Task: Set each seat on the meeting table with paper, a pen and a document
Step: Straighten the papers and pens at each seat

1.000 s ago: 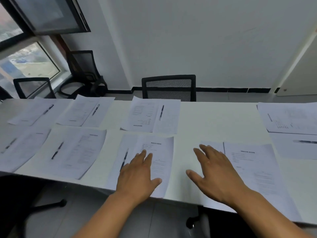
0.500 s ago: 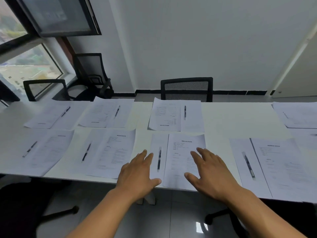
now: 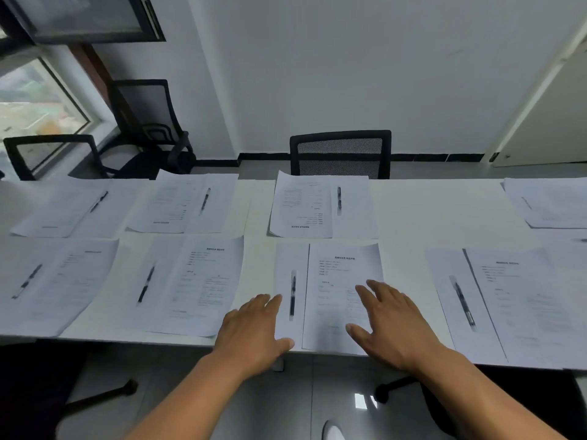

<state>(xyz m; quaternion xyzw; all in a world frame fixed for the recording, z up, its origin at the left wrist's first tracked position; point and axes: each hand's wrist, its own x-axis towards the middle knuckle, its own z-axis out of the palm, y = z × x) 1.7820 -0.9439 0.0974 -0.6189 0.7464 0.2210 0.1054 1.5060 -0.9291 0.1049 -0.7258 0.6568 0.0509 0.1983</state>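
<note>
Both hands are lying flat with fingers straight, holding nothing: left hand [image 3: 254,335] at the paper [image 3: 287,290] carrying the pen [image 3: 293,295], right hand [image 3: 392,325] pressing the document [image 3: 340,281] at the table [image 3: 413,211] near edge. Visible seats appear set; the far-right set is partly cropped.

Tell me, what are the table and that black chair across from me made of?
The table looks like smooth white laminate or painted board: flat, matte, with a thin straight edge. The chair seems to have a black plastic frame around see-through mesh fabric; the wall shows faintly through its back. Neither is certain from looks alone.
</note>
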